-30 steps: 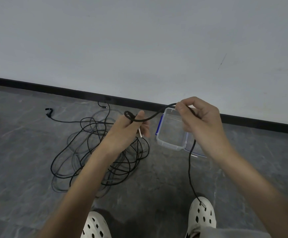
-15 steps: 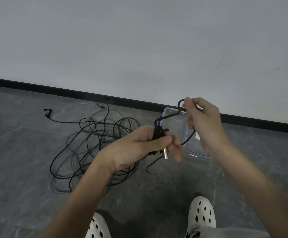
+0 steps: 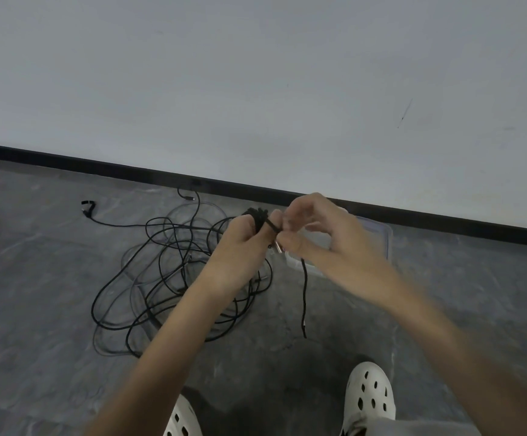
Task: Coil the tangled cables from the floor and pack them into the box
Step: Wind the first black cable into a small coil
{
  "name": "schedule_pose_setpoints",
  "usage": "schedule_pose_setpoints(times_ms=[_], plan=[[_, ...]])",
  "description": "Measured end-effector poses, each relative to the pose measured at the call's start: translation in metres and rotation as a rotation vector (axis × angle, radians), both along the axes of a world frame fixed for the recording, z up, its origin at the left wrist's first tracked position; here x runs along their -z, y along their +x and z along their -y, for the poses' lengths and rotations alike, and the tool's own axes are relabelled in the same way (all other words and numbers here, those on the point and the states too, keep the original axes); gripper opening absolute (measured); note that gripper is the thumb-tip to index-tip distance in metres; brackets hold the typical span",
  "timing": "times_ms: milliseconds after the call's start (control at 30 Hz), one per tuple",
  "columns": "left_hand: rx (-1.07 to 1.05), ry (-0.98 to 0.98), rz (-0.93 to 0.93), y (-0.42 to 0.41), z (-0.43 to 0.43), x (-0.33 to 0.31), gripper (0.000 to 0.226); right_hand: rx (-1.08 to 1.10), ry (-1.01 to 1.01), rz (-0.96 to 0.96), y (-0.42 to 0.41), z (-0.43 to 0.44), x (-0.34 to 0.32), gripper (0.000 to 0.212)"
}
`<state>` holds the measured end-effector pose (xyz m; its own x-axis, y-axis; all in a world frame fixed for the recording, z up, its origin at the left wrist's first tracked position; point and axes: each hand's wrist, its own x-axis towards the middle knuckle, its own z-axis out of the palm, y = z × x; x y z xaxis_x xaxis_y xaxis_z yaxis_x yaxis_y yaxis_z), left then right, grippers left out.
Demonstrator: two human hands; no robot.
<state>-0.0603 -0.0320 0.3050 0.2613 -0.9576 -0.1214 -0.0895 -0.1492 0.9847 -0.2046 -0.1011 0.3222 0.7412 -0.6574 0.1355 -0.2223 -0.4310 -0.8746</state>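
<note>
Left hand [image 3: 240, 247] gripping cable coil [image 3: 257, 215], right hand [image 3: 328, 243] (pinching)

Tangled cables [image 3: 161, 278] cover the floor [image 3: 476, 278] left of the box [image 3: 387, 243]; we find open passage on its right.

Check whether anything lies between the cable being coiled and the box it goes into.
Nothing visible does. The left hand grips the coiled cable, the right hand pinches its strand, right in front of the box, most of which the right hand hides. The tangled pile lies off to the left.
</note>
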Motion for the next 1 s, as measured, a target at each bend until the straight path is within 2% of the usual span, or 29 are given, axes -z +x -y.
schedule_pose_setpoints(times_ms=[33,133,200,300,400,467,733,833,900,1000], plan=[[-0.006,-0.006,0.009,0.000,0.000,0.000,0.047,0.010,-0.056,0.006,0.001,-0.002,0.001,0.034],[-0.011,-0.028,0.066,-0.002,0.001,-0.001,0.044,0.020,-0.275,0.046,0.005,-0.004,0.002,0.010],[0.062,-0.053,0.108,-0.003,0.000,-0.003,0.050,0.058,-0.303,0.086,0.005,-0.002,0.003,0.011],[0.202,-0.072,0.115,-0.003,-0.001,-0.008,0.052,0.132,-0.161,0.177,0.002,0.002,0.002,0.012],[0.317,-0.023,0.066,-0.003,-0.003,-0.010,0.030,0.195,0.036,0.289,0.002,0.004,0.001,0.017],[0.383,-0.017,0.029,-0.002,-0.004,-0.009,0.021,0.227,0.051,0.314,0.001,0.010,0.000,0.020],[0.590,-0.110,-0.193,0.001,-0.012,-0.016,0.017,0.235,0.244,0.364,0.001,0.018,0.005,0.017],[0.628,-0.134,-0.292,0.000,-0.014,-0.018,0.020,0.272,0.220,0.334,0.003,0.017,0.006,0.013],[0.633,-0.156,-0.331,-0.001,-0.014,-0.018,0.025,0.232,0.183,0.296,0.005,0.014,0.010,0.008],[0.575,-0.199,-0.375,0.001,-0.012,-0.017,0.029,0.130,0.182,0.241,0.009,0.007,0.014,0.012]])
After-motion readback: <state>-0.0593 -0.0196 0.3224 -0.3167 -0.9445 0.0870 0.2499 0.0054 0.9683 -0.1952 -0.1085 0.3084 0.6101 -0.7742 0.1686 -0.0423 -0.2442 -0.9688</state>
